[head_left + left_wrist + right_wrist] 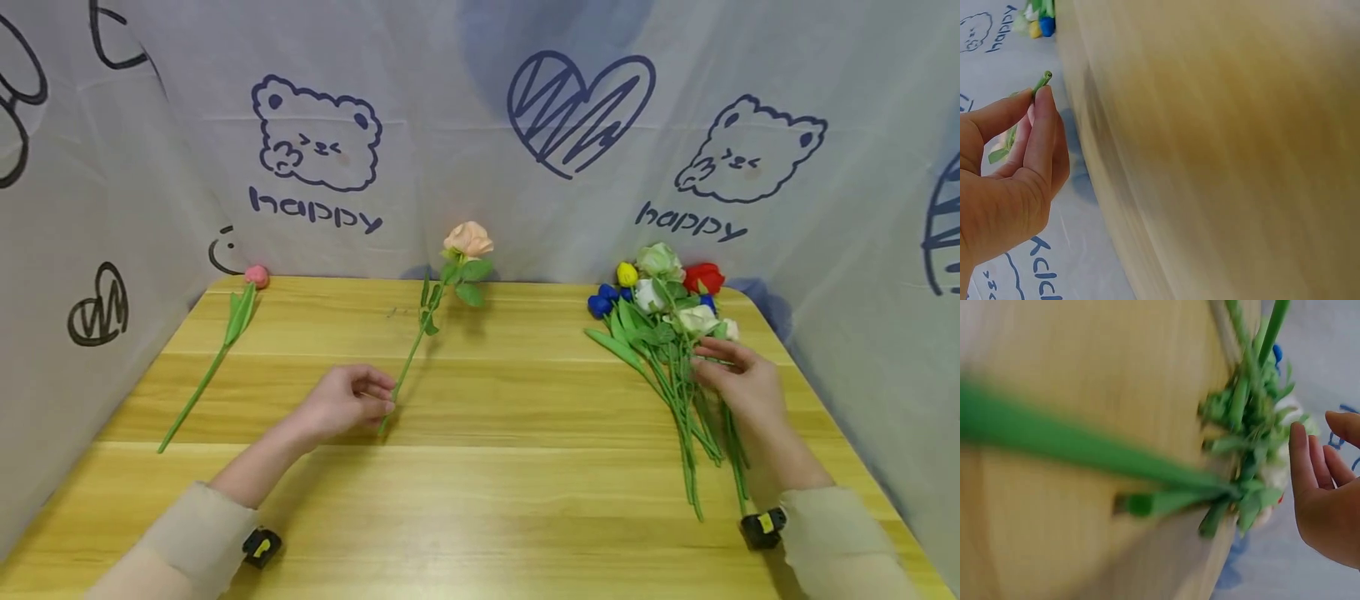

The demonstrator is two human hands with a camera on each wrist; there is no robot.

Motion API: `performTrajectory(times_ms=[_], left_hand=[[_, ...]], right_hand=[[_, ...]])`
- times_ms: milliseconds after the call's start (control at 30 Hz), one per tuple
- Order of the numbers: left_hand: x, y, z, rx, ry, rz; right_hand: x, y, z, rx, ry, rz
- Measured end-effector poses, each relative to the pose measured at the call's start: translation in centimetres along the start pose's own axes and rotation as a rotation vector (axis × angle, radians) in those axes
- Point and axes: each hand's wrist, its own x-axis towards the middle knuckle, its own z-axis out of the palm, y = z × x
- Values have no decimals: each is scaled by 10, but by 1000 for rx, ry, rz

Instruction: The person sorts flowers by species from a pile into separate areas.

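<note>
A pale cloth (450, 150) with pen doodles (322, 133) hangs behind your wooden bench (487, 517), whose far edge crosses the middle of the frame. The peach rose (468, 240) is at upper centre, tilted up from your left hand (348, 404), whose thumb and fingers (1040, 134) pinch it low on the stem (410, 358). It looks artificial and should feel light, with a fairly stiff stem; held that low, the bloom may swing, so a grip nearer mid-stem, below the leaves, should steady it and spare the petals. At right, your right hand (742, 387) is beside the flower bunch (660, 333), thumb apart from the fingers, gripping nothing. Those stems overlap and could snag, so take one by bare stalk. A pink tulip (238, 317) lies at left.
</note>
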Motion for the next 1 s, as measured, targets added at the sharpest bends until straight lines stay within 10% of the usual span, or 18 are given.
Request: performTrajectory(times_ms=[400,1000], left_hand=[[7,-15,1,28,-36,-84],[10,-17,1,31,-78,-84]], right_hand=[[14,12,-12,-337,-68,62],[27,14,-14,-464,-175,38]])
